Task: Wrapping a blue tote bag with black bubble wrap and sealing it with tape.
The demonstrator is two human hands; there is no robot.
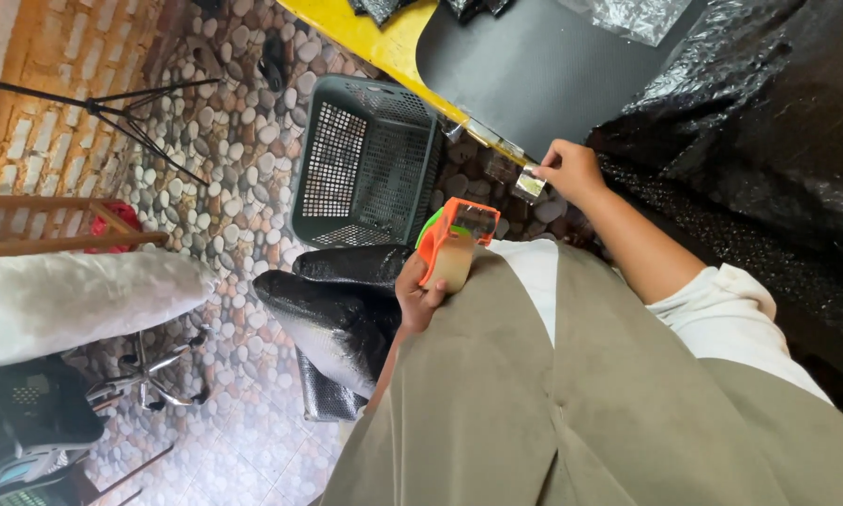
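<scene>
Your L hand [419, 298] sits closest, low against your olive-green garment [571, 403], fingers wrapped round an orange tape dispenser [454, 245]. Dispenser: bright orange plastic frame w/ a green bit at its upper edge, a roll of clear-tan tape inside, roll looks pale brown and glossy. It rests right at the garment's edge, tilted, its head end pointing away from you toward the table.

Just beside the dispenser, on the floor side, lie black plastic-wrapped bundles [332, 309], shiny and crinkled, stacked approx 2 or 3 deep; your L hand touches or nearly touches the top one, can't tell which.

Beyond the dispenser, your R hand [571, 171] reaches out w/ arm extended, thumb and fingertips pinched on a small shiny silvery strip [530, 184] at the edge of the yellow table [384, 42]. Strip looks clear and reflective; can't tell if it's tape.

Past the dispenser on the floor side stands a dark green perforated basket [370, 159] on the pebble-pattern floor [224, 141]. Farther than that strip, a black mat [534, 66] covers the table, and black glittery sheeting [749, 112] spreads to your R hand's far side.
</scene>
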